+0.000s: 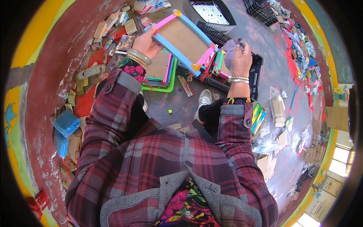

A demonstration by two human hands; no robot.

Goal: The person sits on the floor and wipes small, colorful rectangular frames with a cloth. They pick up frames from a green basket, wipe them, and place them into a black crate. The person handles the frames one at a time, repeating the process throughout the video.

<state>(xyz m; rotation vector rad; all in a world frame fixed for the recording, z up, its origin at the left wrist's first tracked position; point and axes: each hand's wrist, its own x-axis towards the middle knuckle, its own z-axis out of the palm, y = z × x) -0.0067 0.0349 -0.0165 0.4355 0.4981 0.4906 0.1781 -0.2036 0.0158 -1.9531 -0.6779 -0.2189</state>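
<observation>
A rectangular frame with blue and pink bars [175, 46] and a brown board back is tilted in the air before me. My left hand [147, 42] grips its left corner, thumb on the blue bar. Small yellow and red ornaments sit at its corners. Off the frame's right end, my right hand [242, 55] holds a bunched grey-purple cloth [230, 51]. Below the frame, a bright green tray [168, 88] holds more frames of the same kind. A black plastic crate [256, 73] beneath my right hand holds further frames with green and pink bars [219, 61].
A grey woven basket [224, 28] with a printed sheet stands beyond the frame. Boxes and packets [100, 29] line the wall on the left, near blue plastic packs [66, 123]. Plastic bags [266, 146] and cardboard lie at right. A small green cube [170, 111] is near my feet.
</observation>
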